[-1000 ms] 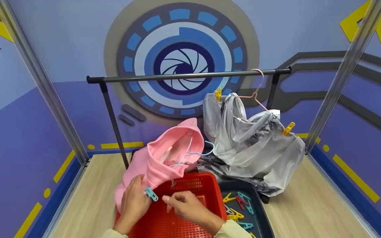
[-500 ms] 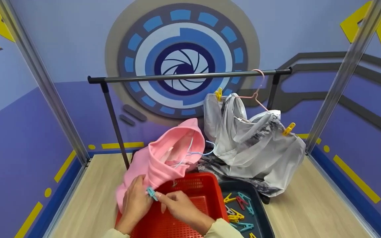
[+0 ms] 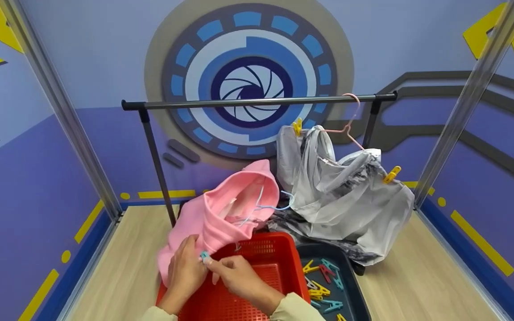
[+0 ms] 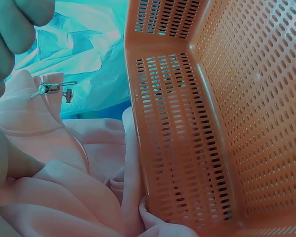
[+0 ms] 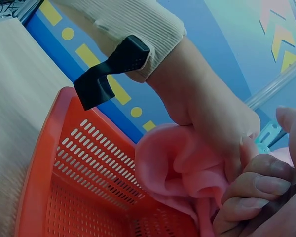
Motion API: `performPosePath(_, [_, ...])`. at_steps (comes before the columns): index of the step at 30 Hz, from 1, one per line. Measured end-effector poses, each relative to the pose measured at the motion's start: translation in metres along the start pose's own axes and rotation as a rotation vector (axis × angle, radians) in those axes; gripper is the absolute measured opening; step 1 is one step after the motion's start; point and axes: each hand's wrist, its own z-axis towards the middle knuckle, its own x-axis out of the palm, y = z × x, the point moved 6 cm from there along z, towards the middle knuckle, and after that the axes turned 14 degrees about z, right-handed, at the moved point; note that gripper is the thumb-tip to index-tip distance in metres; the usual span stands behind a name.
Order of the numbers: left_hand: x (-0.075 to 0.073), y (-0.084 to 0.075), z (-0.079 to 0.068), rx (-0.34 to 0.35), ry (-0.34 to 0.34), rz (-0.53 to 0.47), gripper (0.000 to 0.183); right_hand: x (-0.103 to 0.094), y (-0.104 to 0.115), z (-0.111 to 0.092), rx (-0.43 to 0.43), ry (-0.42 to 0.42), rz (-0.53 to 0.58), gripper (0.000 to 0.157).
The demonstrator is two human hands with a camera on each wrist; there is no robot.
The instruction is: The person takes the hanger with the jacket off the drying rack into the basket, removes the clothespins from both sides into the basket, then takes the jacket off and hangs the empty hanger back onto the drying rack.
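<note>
Near the left side of the red basket (image 3: 289, 258), two hands work at the pink hoodie (image 3: 192, 218), which lies in a heap with a blue hanger (image 3: 272, 207) poking out of its neck. The step now looks like pegging the cloth. The right hand (image 3: 241, 275) has a narrow grip: thumb and finger pinch the small blue peg (image 3: 204, 255). The left hand (image 3: 188, 267) seems to hold a bunch of the hoodie, but its fingertips are partly hidden. I can't tell if the peg bites the cloth. The next move seems to call for keeping the cloth still, squeezing the peg, pushing it well over the fold, then letting go gently.
</note>
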Motion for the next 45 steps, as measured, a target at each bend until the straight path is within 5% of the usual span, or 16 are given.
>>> performPosePath(7, [0.002, 0.002, 0.0, -0.023, 0.035, 0.0, 0.049, 0.004, -0.003, 0.002, 0.057, 0.018, 0.159, 0.05])
performPosePath(18, [0.0, 0.002, 0.0, 0.016, -0.063, -0.02, 0.047, 0.001, -0.005, 0.003, 0.03, 0.012, 0.149, 0.036])
performPosePath(30, [-0.001, 0.001, 0.002, 0.003, -0.041, -0.037, 0.044, -0.003, -0.004, 0.0, -0.01, 0.056, 0.175, 0.033])
performPosePath(45, [-0.004, 0.006, 0.002, 0.014, -0.087, -0.066, 0.046, -0.008, -0.003, -0.011, 0.088, 0.128, 0.271, 0.041])
